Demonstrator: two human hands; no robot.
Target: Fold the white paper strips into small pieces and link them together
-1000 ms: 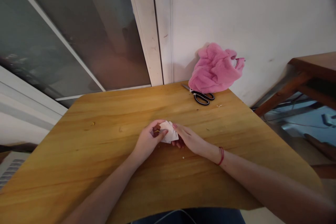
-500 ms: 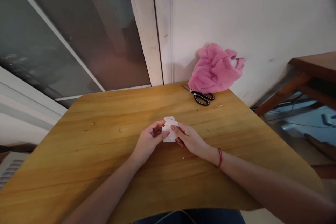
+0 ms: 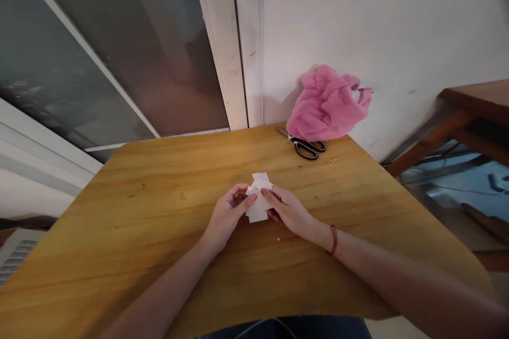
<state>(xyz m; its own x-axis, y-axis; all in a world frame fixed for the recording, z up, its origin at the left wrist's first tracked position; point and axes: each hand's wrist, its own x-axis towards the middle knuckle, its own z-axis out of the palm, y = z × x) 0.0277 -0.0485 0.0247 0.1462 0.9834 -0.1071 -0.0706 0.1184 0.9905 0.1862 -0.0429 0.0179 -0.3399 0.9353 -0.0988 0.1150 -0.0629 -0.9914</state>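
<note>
Several small white paper pieces (image 3: pixel 260 202) overlap unevenly between my two hands, above the middle of the wooden table (image 3: pixel 167 169). My left hand (image 3: pixel 227 214) pinches their left side, its thumb lying on top and its fingers curled behind. From the right, my right hand (image 3: pixel 289 209) grips the same pieces, thumb pressed on the upper face and fingertips underneath. Faint lines show on the paper, too small to read. A red band circles my right wrist.
Black-handled scissors (image 3: pixel 308 148) lie at the table's back right, their blade partly beside a pink plush cloth bundle (image 3: pixel 328 106) against the wall. Small scraps dot the tabletop. A glazed door (image 3: pixel 159 53) stands behind the table; another wooden table (image 3: pixel 477 98) is at right.
The paper pieces have shifted against one another and fan out more, with one sticking further up and another further down. Both hands keep their grip in nearly the same place.
</note>
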